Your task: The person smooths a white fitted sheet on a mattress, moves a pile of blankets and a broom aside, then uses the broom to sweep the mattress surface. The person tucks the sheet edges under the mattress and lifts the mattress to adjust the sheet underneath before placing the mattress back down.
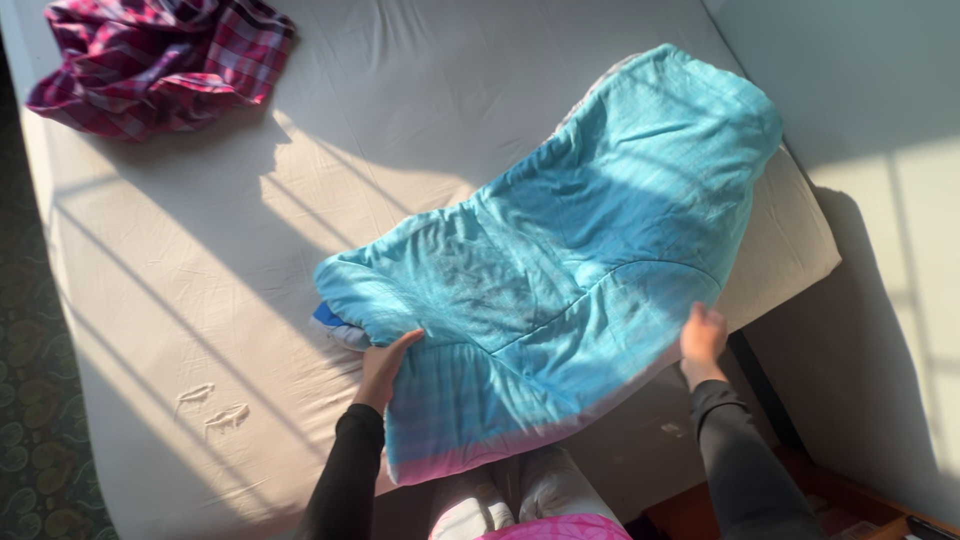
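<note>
I am gripping the blue quilt (560, 270) with my left hand (385, 365) and right hand (702, 338) closed on its near edges, judging it soft, floppy, light, best held at the corners

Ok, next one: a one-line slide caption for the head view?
Both hands, left and right, grip a turquoise quilt spread over a white-sheeted bed, plaid cloth at the corner.
</note>
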